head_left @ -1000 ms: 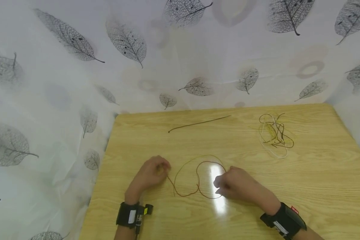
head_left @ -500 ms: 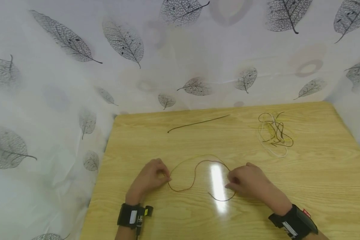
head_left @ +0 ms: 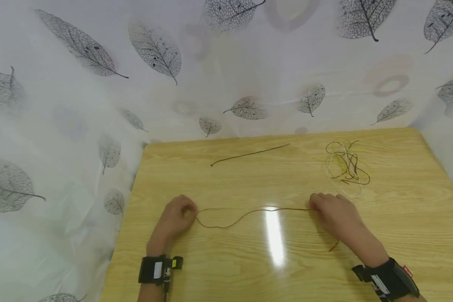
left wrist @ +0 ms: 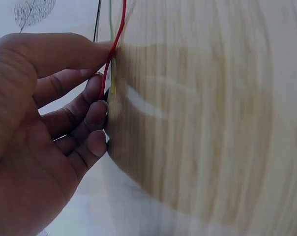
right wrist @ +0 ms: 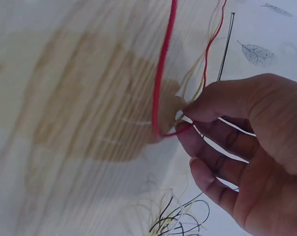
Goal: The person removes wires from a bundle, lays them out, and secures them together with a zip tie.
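Note:
A thin red cord point(head_left: 226, 227) and a thin yellow cord point(head_left: 219, 208) run side by side between my two hands, low over the wooden table. My left hand point(head_left: 176, 214) pinches both near one end; in the left wrist view the red cord point(left wrist: 120, 29) passes between thumb and fingertips, with a short yellow end point(left wrist: 113, 78) below. On the other side my right hand point(head_left: 339, 216) pinches them between thumb and fingers. A loose length of the red cord point(right wrist: 161, 73) trails from that pinch in the right wrist view. The red cord sags in a shallow wave.
Farther back on the wooden table point(head_left: 166, 176) lies a dark cord point(head_left: 249, 154), nearly straight. A tangle of white, yellow and dark cords point(head_left: 349, 167) sits at the back right, just beyond my right hand. A leaf-patterned sheet point(head_left: 241, 63) hangs behind the table.
My right hand has moved right and my left hand slightly left. The looped red and yellow cords have been drawn out into longer, flatter lines between them.

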`<action>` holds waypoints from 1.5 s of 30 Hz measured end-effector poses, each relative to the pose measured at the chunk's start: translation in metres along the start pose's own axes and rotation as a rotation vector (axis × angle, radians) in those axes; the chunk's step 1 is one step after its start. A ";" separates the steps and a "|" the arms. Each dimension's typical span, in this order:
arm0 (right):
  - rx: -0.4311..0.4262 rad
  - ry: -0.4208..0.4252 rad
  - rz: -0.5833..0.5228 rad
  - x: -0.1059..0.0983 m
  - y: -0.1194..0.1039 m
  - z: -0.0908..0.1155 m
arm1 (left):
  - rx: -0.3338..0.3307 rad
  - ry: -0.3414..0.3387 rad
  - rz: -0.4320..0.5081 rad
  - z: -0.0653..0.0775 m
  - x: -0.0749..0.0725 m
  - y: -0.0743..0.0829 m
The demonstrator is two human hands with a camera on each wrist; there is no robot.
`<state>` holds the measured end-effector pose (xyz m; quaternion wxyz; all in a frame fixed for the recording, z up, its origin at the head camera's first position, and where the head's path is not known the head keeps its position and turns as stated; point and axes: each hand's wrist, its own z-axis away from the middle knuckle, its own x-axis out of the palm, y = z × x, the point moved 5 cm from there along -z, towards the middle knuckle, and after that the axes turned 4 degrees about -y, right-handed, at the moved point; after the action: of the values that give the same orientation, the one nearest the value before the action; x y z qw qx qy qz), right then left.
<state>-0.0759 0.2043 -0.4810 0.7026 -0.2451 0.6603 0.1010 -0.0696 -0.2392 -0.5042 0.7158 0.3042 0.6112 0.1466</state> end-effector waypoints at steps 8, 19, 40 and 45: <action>-0.069 0.054 0.036 -0.001 0.000 0.002 | -0.004 0.001 0.001 0.000 0.001 -0.003; -0.113 0.059 -0.001 0.006 -0.018 -0.001 | -0.012 -0.051 0.038 -0.002 0.009 0.010; -0.273 0.105 -0.084 0.008 -0.048 -0.005 | 0.117 -0.045 0.098 -0.006 0.014 0.024; -0.284 0.114 -0.090 0.003 -0.045 -0.009 | 0.123 -0.041 0.107 -0.006 0.014 0.024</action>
<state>-0.0620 0.1606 -0.4742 0.6262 -0.3765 0.6666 0.1477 -0.0683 -0.2116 -0.5010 0.6993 0.3830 0.5870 0.1405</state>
